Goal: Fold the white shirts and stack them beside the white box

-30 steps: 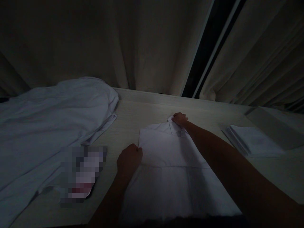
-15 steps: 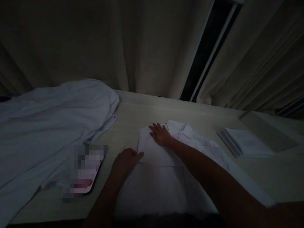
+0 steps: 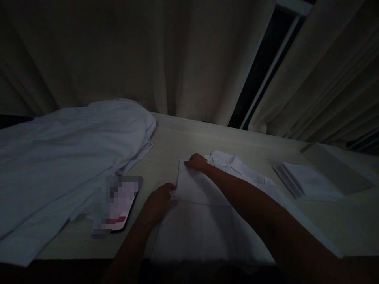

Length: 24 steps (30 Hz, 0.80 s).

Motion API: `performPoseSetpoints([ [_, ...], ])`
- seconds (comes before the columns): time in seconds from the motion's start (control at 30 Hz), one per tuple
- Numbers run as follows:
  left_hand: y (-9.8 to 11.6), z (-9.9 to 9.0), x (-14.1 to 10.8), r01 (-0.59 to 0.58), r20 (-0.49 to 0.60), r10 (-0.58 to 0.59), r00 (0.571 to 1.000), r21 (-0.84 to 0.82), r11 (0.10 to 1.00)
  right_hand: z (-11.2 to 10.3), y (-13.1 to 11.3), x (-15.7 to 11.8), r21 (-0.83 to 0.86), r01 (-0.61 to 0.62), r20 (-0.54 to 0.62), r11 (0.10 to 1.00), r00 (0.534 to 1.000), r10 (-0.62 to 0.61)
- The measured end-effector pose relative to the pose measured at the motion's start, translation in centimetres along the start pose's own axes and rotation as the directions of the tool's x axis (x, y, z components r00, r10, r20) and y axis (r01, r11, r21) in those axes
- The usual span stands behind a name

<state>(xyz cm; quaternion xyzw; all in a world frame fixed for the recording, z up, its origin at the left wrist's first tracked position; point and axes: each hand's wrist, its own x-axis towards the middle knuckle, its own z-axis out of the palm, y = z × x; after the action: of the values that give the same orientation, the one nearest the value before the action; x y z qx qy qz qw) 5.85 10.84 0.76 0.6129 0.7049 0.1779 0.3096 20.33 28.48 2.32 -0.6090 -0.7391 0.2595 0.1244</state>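
Note:
A white collared shirt [image 3: 201, 227] lies partly folded on the pale tabletop, its collar [image 3: 226, 159] pointing away from me. At the shirt's left edge, my left hand [image 3: 161, 201] pinches a bit of the fabric between thumb and fingers. My right hand [image 3: 197, 161] is farther up, its fingers curled over the cloth near the top left corner, beside the collar. My right forearm crosses over the shirt and hides part of its front.
A larger white garment [image 3: 89, 142] spreads over the table's left side. Near it lies a flat, dark-edged device [image 3: 126, 205], pixelated. Folded white cloth [image 3: 308, 179] and a flat greyish sheet [image 3: 337, 167] lie at right. Curtains [image 3: 195, 63] hang behind the table.
My right hand has gone from lying flat with spread fingers to gripping the fabric. My left hand has closed on the shirt's left edge. The view has shifted slightly.

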Motion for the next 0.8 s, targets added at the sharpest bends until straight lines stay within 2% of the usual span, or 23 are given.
performPoseSetpoints([
  [0.07,0.2,0.2,-0.2,-0.004,-0.065,0.008,0.998,0.052,0.999,-0.3,0.0,0.4,0.124,0.009,0.033,0.992,0.999,-0.013],
  [0.13,0.4,0.5,-0.3,0.008,-0.165,0.016,0.986,0.141,0.99,-0.5,0.1,0.6,0.19,0.04,0.04,0.981,0.998,-0.049],
  [0.2,0.5,0.8,-0.3,-0.01,-0.216,0.058,0.975,0.216,0.976,-0.6,0.4,0.8,0.254,0.062,0.03,0.965,0.997,-0.072],
  [0.27,0.5,1.0,-0.3,-0.051,-0.216,0.106,0.971,0.245,0.968,-0.4,0.7,0.9,0.315,0.075,0.021,0.946,0.996,-0.086],
  [0.33,0.5,1.0,-0.1,-0.043,-0.208,0.094,0.974,0.237,0.97,-0.2,1.1,1.1,0.37,0.077,0.021,0.926,0.996,-0.092],
  [0.47,0.8,0.5,-0.1,0.059,-0.221,-0.01,0.975,0.218,0.974,0.3,1.9,1.4,0.437,0.082,0.011,0.895,0.995,-0.097],
  [0.6,1.2,0.6,-0.4,0.152,-0.255,-0.071,0.964,0.315,0.937,0.7,2.4,1.5,0.444,0.094,-0.037,0.891,0.996,-0.087],
  [0.73,1.5,1.4,-0.6,0.121,-0.331,0.021,0.943,0.404,0.907,0.7,2.3,1.5,0.441,0.097,-0.049,0.892,0.995,-0.083],
  [0.8,1.6,1.6,-0.7,0.085,-0.325,0.049,0.944,0.386,0.919,0.4,2.0,1.6,0.43,0.059,-0.004,0.901,0.998,-0.063],
])
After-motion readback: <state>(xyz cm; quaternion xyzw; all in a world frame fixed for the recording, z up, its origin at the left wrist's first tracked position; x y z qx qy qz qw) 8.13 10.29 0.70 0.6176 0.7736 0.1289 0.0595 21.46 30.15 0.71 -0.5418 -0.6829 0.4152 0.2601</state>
